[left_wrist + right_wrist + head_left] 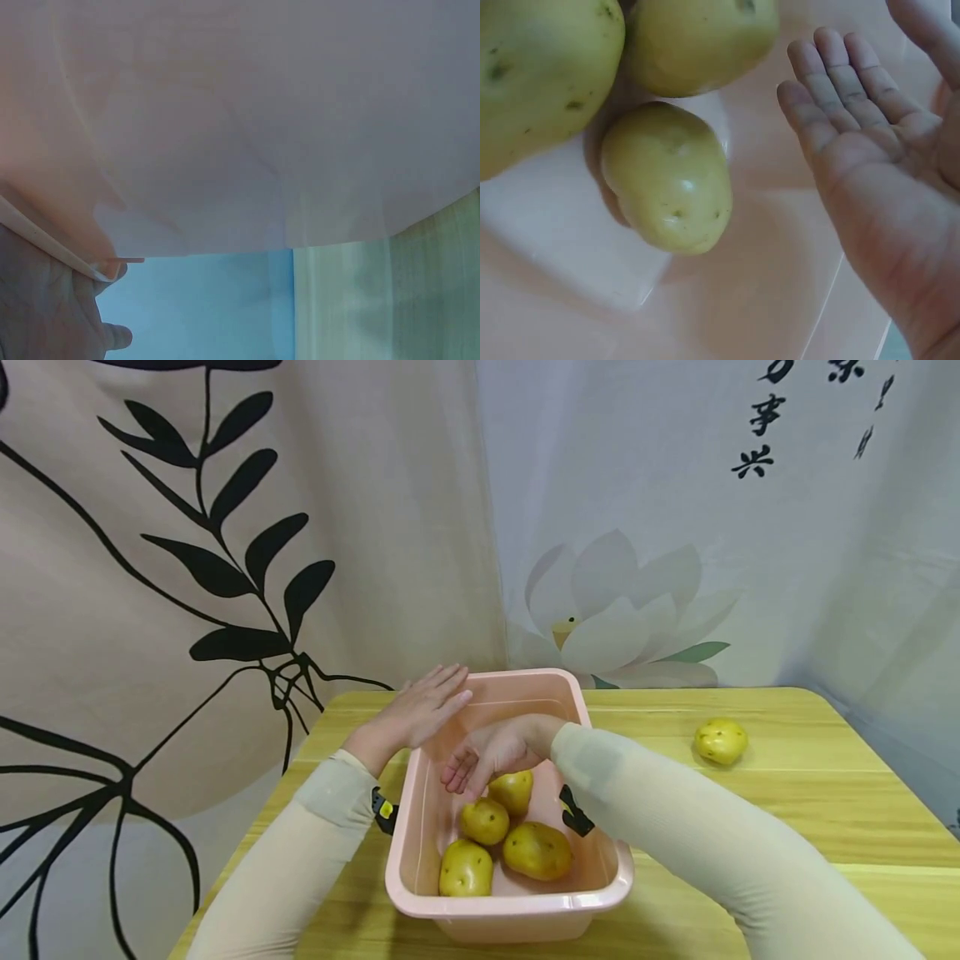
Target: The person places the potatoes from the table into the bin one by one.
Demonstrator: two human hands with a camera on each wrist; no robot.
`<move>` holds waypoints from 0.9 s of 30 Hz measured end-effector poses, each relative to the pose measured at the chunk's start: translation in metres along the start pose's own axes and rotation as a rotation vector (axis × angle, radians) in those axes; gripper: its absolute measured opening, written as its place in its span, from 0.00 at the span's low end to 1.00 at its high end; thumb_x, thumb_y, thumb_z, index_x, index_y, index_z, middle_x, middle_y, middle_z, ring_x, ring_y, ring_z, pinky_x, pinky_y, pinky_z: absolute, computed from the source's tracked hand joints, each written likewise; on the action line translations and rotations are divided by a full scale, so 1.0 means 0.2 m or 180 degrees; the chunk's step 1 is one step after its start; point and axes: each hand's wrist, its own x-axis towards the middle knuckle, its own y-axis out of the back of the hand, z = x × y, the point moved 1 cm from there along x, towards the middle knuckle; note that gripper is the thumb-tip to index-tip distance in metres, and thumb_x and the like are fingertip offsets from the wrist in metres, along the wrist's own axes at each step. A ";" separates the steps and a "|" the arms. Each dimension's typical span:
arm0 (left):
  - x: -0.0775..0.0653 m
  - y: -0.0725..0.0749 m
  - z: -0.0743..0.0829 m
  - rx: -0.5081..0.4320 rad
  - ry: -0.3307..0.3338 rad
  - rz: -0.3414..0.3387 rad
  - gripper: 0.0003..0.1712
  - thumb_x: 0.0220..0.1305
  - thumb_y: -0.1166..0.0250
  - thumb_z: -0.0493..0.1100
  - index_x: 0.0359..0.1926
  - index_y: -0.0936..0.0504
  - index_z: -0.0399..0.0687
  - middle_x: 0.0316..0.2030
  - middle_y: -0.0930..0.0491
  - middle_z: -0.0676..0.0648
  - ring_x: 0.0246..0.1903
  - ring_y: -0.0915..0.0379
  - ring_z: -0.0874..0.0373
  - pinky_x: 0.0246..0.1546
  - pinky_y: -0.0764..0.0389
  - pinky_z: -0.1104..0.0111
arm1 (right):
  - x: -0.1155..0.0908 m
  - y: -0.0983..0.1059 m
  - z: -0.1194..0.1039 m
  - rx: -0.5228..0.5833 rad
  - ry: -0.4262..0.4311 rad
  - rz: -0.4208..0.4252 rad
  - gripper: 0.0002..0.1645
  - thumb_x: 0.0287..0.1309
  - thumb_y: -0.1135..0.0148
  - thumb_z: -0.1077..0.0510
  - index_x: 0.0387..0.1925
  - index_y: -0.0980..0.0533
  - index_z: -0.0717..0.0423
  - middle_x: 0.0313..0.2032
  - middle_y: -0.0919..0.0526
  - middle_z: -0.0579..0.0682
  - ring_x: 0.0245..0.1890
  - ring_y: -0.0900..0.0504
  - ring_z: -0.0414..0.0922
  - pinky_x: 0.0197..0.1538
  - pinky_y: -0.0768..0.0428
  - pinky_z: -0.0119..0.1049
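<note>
A pink plastic basin [510,906] stands on the table with several yellow potatoes [537,852] gathered toward its near end. My left hand [416,710] lies against the basin's left rim, its fingers extended toward the far end; the left wrist view shows this hand [45,300] beside the basin wall [225,150]. Over the inside of the basin is my right hand [498,753], holding nothing. In the right wrist view its palm [900,187] shows, with fingers slightly bent and apart from the nearest potato [667,180].
One more potato [721,741] sits on the wooden table [810,802], to the right of the basin. Behind the table hangs a pale curtain [397,510] printed with dark leaves, a lotus and characters.
</note>
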 end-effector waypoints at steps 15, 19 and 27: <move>-0.01 0.00 0.01 0.0004 -0.0006 0.0013 0.40 0.71 0.69 0.70 0.76 0.55 0.57 0.76 0.58 0.49 0.74 0.70 0.49 0.68 0.63 0.42 | 0.00 0.00 -0.01 -0.0049 0.0071 0.0082 0.32 0.58 0.36 0.63 0.63 0.35 0.61 0.62 0.31 0.61 0.45 0.26 0.45 0.56 0.27 0.45; -0.01 0.00 0.01 0.0009 0.0006 0.0016 0.40 0.71 0.69 0.69 0.76 0.55 0.58 0.76 0.58 0.50 0.74 0.70 0.50 0.68 0.63 0.42 | 0.00 0.00 -0.01 -0.0016 0.0087 0.0126 0.31 0.58 0.36 0.63 0.63 0.34 0.60 0.61 0.31 0.61 0.44 0.25 0.45 0.56 0.26 0.45; -0.01 0.00 0.00 0.0002 0.0007 0.0024 0.39 0.71 0.68 0.69 0.76 0.55 0.58 0.76 0.59 0.51 0.74 0.70 0.50 0.68 0.64 0.41 | -0.02 0.00 -0.02 -0.0183 0.0035 0.0224 0.32 0.55 0.33 0.63 0.62 0.33 0.60 0.58 0.27 0.58 0.48 0.24 0.46 0.58 0.26 0.46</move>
